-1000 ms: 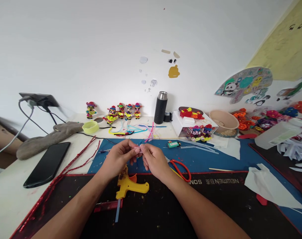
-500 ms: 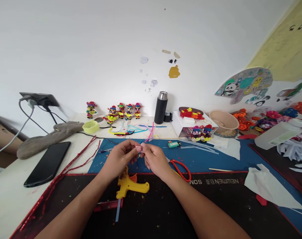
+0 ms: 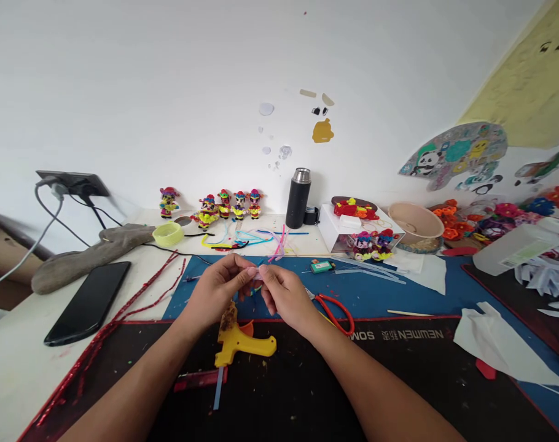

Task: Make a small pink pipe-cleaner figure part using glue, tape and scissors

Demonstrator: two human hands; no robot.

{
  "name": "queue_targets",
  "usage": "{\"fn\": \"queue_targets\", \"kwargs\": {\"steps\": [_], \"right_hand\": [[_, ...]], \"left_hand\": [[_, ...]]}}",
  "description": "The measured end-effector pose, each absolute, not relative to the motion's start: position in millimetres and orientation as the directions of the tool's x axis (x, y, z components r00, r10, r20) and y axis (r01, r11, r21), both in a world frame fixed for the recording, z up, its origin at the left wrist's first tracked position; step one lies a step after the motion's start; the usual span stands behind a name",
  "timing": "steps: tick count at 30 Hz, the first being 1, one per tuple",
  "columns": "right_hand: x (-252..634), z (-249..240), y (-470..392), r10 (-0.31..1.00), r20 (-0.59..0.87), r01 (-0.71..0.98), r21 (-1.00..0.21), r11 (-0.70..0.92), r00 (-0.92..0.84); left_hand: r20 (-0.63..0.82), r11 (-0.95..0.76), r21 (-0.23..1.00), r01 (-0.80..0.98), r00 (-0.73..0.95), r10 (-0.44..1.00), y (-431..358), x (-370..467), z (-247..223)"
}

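Note:
My left hand (image 3: 219,291) and my right hand (image 3: 289,291) meet above the blue mat, thumbs and fingers pinched together. Between their fingertips is a small pale pink piece (image 3: 258,274), mostly covered, its kind too small to make out. Just below my left hand lies a yellow hot glue gun (image 3: 245,342) with a glue stick (image 3: 218,388) sticking out of its back end. Beside my right wrist rests a red-handled cutting tool (image 3: 324,300), partly hidden by the hand; whether it is scissors or pliers I cannot tell.
Several pipe-cleaner figures (image 3: 240,205) stand along the wall, near a black thermos (image 3: 298,199). Coloured pipe cleaners (image 3: 279,242) lie behind my hands. A phone (image 3: 88,304) and red tinsel stems (image 3: 118,319) are at left, a white tissue (image 3: 500,347) at right.
My fingertips have shifted slightly on the pale pink piece, and both hands sit a touch further left. Nothing on the table has moved.

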State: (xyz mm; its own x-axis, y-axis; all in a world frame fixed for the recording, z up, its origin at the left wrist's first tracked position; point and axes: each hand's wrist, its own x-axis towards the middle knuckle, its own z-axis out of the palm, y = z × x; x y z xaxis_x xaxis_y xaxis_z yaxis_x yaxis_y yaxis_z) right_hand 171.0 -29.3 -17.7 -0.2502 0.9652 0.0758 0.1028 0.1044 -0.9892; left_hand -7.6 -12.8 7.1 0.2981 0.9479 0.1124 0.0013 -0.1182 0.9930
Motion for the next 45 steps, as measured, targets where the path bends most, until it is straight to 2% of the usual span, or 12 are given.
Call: {"fn": "queue_targets", "kwargs": {"steps": [5, 16, 23, 32, 45], "right_hand": [[169.9, -14.9, -31.0, 0.971, 0.079, 0.138, -0.984, 0.112, -0.224], [166.2, -24.5, -27.6, 0.973, 0.031, 0.034, -0.999, 0.039, -0.229], [170.1, -21.0, -25.2, 0.973, 0.032, 0.042, -0.998, 0.043, -0.229], [168.0, -12.9, -31.5, 0.957, 0.024, 0.024, -0.999, 0.033, -0.29], [168.2, -12.3, -31.4, 0.96, 0.003, 0.015, -1.0, 0.007, -0.279]], "left_hand": [[0.044, -0.04, 0.999, -0.019, 0.35, 0.936, -13.3, -6.4, 7.5], [0.028, -0.032, 0.999, 0.007, 0.321, 0.947, -14.2, -5.6, 3.1], [0.125, -0.116, 0.992, -0.046, 0.364, 0.923, -16.6, -5.5, 11.7], [0.118, -0.116, 0.993, -0.027, 0.331, 0.936, -13.9, -6.7, 7.1], [0.004, 0.019, 0.998, -0.067, 0.33, 0.944, -12.4, -9.5, 4.3]]}}
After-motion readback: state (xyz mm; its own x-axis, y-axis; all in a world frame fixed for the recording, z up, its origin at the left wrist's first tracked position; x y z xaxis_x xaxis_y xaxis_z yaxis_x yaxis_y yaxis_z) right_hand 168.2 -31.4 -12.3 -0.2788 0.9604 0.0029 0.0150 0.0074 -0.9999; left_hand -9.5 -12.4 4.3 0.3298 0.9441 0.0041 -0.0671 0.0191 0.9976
